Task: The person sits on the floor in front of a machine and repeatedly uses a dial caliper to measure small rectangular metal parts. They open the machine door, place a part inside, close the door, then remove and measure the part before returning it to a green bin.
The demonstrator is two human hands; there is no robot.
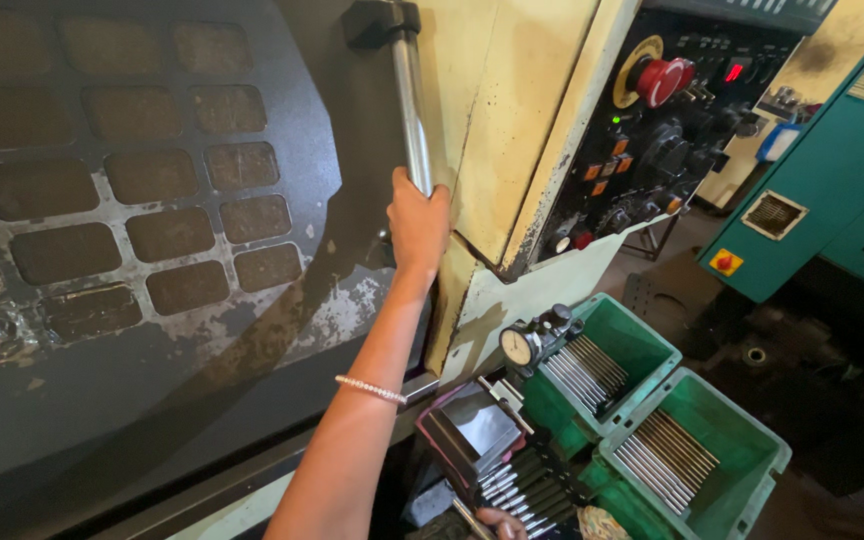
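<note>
Gripping the steel door handle [413,110] low with my closed left hand [418,222], I judged it rigid, smooth, perhaps slippery. My right hand [500,522] touched metal rods [512,487]; its grip I could not tell.

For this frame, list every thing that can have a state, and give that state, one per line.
Machine door: appears shut, window panes grimy.
Door handle: upright chrome bar, gripped near its lower end.
Left hand: closed around the door handle.
Right hand: only fingers show at the bottom edge, by metal rods; grip unclear.
Red emergency button: pressed or not, cannot tell.
Green bins: open, holding rows of metal rods.
Dial gauge: standing at a bin's edge.
</note>
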